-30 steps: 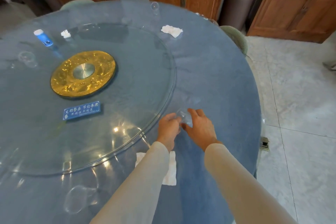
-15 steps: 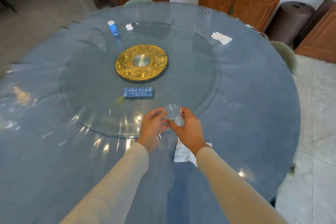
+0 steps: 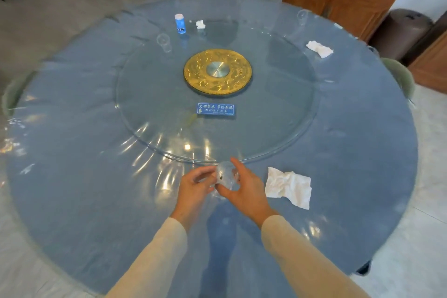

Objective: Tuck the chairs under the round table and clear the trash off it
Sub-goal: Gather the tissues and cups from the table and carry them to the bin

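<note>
Both hands held 1 clear plastic cup (image 3: 226, 175) above the round worktop (image 3: 84, 189); right hand (image 3: 246, 189) fingers gripped it, left hand (image 3: 193, 185) fingers touched its side; a crumpled napkin (image 3: 289, 186) lay just beside; farther off, a blue bottle (image 3: 180, 23) stood.

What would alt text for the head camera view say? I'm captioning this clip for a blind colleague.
Two hands, the left hand and right hand, hold a clear plastic cup above a round blue table topped with a glass turntable. A crumpled napkin lies just right of them; more napkins, clear cups and a small blue bottle sit farther away.
</note>
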`<state>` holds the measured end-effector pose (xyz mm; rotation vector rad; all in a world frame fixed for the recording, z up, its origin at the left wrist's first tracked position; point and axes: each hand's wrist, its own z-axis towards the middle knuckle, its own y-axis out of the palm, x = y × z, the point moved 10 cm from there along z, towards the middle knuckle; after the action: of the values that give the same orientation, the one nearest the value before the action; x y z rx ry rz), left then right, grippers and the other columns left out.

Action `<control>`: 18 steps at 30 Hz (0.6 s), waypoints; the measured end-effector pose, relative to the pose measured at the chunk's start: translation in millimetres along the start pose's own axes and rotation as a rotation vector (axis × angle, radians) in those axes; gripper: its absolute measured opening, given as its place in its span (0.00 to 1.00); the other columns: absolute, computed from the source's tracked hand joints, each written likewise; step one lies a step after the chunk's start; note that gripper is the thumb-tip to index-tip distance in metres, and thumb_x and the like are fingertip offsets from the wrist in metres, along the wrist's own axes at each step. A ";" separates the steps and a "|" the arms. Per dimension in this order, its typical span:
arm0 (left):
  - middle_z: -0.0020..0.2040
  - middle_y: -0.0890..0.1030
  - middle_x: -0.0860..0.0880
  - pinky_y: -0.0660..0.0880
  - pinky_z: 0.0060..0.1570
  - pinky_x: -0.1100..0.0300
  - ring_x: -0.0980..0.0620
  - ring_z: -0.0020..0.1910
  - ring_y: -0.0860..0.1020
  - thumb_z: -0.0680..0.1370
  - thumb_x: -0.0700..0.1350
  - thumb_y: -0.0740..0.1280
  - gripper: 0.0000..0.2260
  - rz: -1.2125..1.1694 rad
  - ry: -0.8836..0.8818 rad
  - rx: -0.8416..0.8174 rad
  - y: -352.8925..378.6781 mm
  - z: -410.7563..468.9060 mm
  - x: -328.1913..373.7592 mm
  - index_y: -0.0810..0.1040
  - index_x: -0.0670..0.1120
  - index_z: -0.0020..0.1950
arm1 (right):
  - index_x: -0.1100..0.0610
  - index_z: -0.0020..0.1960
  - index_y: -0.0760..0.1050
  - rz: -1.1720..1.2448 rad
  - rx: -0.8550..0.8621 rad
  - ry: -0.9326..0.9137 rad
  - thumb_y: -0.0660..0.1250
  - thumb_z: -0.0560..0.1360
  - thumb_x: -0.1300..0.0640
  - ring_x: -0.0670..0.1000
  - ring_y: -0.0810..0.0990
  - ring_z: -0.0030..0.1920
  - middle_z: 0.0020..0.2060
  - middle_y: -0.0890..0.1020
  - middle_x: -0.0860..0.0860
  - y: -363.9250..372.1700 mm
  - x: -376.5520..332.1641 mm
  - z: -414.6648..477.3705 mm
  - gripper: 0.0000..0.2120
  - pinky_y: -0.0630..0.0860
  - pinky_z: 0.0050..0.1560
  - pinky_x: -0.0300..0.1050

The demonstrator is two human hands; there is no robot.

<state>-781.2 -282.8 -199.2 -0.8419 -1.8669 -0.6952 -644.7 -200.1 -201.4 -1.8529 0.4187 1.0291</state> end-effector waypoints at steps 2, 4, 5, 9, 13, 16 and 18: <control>0.47 0.88 0.48 0.81 0.46 0.60 0.51 0.46 0.84 0.77 0.31 0.69 0.10 -0.014 -0.019 -0.013 -4.1 0.5 -8.9 0.85 0.44 0.50 | 0.45 0.76 0.62 -0.025 0.005 0.037 0.75 0.69 0.42 0.52 0.76 0.63 0.64 0.78 0.51 5.7 0.2 -3.2 0.40 0.72 0.65 0.44; 0.49 0.87 0.44 0.80 0.51 0.53 0.49 0.48 0.84 0.77 0.32 0.70 0.09 -0.028 -0.029 -0.005 -9.3 4.1 -16.5 0.85 0.42 0.53 | 0.46 0.77 0.62 -0.039 0.003 0.056 0.75 0.69 0.44 0.53 0.77 0.64 0.64 0.78 0.52 10.1 -2.2 -4.7 0.40 0.72 0.65 0.45; 0.50 0.87 0.42 0.80 0.52 0.51 0.48 0.48 0.84 0.77 0.32 0.70 0.09 -0.033 -0.033 0.008 -12.7 6.5 -20.4 0.85 0.40 0.53 | 0.47 0.77 0.62 -0.054 -0.001 0.061 0.75 0.70 0.46 0.53 0.77 0.63 0.63 0.79 0.53 12.2 -4.2 -5.1 0.40 0.72 0.65 0.45; 0.45 0.87 0.42 0.82 0.44 0.57 0.50 0.42 0.84 0.76 0.30 0.70 0.08 -0.009 -0.048 0.021 -18.3 13.5 -37.4 0.85 0.38 0.51 | 0.50 0.78 0.61 -0.131 -0.003 0.085 0.74 0.72 0.47 0.55 0.77 0.64 0.63 0.79 0.54 19.2 -9.3 -9.4 0.39 0.72 0.63 0.45; 0.44 0.87 0.43 0.82 0.47 0.50 0.46 0.45 0.85 0.75 0.32 0.73 0.07 0.050 -0.093 0.032 -25.0 20.8 -61.1 0.86 0.40 0.49 | 0.55 0.73 0.68 -0.143 -0.024 0.120 0.76 0.70 0.50 0.55 0.77 0.63 0.62 0.80 0.54 23.2 -8.0 -16.8 0.35 0.72 0.60 0.45; 0.44 0.88 0.46 0.83 0.48 0.52 0.48 0.44 0.85 0.74 0.33 0.74 0.09 0.163 -0.074 0.061 -28.1 24.1 -64.6 0.87 0.47 0.46 | 0.56 0.63 0.75 -0.182 -0.012 0.123 0.74 0.71 0.51 0.56 0.79 0.59 0.57 0.82 0.54 24.5 -4.2 -16.8 0.22 0.73 0.55 0.45; 0.43 0.87 0.49 0.82 0.48 0.54 0.50 0.44 0.85 0.73 0.33 0.74 0.11 0.231 -0.047 0.084 -27.9 25.4 -61.4 0.86 0.50 0.44 | 0.55 0.62 0.75 -0.204 -0.034 0.118 0.73 0.73 0.50 0.56 0.80 0.58 0.56 0.82 0.52 29.4 -1.2 -14.5 0.20 0.74 0.54 0.45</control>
<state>-796.7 -296.2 -268.3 -1.0074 -1.7912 -0.4541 -657.8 -227.3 -214.2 -1.9482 0.2759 0.7965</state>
